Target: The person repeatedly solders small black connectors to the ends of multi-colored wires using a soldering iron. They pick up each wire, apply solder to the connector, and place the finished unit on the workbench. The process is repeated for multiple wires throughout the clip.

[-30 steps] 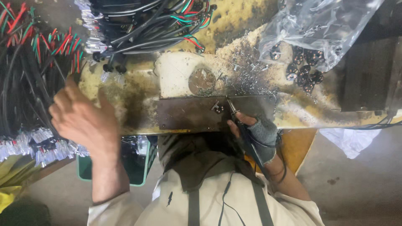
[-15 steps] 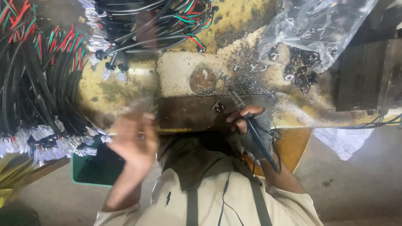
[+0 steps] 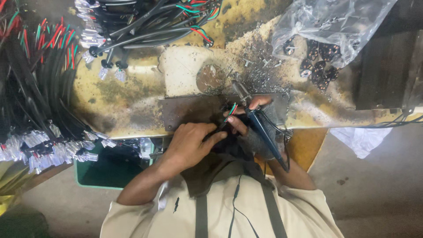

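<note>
Scorched yellow bench (image 3: 132, 105) surface, littered with metal shavings, carries the work, with bare concrete floor below its near edge.

Nearest the body, the left hand (image 3: 191, 143) is closed in a pinch on a short black cable with red and green wire ends (image 3: 229, 112), holding it just beside the right hand. The right hand (image 3: 255, 128), wearing a grey fingerless glove, is wrapped around a dark-handled soldering iron (image 3: 260, 125); its metal tip points away from the body, over a dark rectangular steel plate (image 3: 189, 110) that lies under both hands.

For a sound joint, judging from this posture: rest both wrists on the bench edge, keep the wire ends steady against the tip, and keep fingers clear of the hot metal.

Beyond the hands lies a pale patch with a round brownish disc (image 3: 210, 78). Further off, to the right, a clear plastic bag of small dark parts (image 3: 326, 31) lies open. To the left and beyond, bundles of black cables with red and green leads (image 3: 39, 79) are heaped; a green bin (image 3: 88, 176) stands below the bench on the left.
</note>
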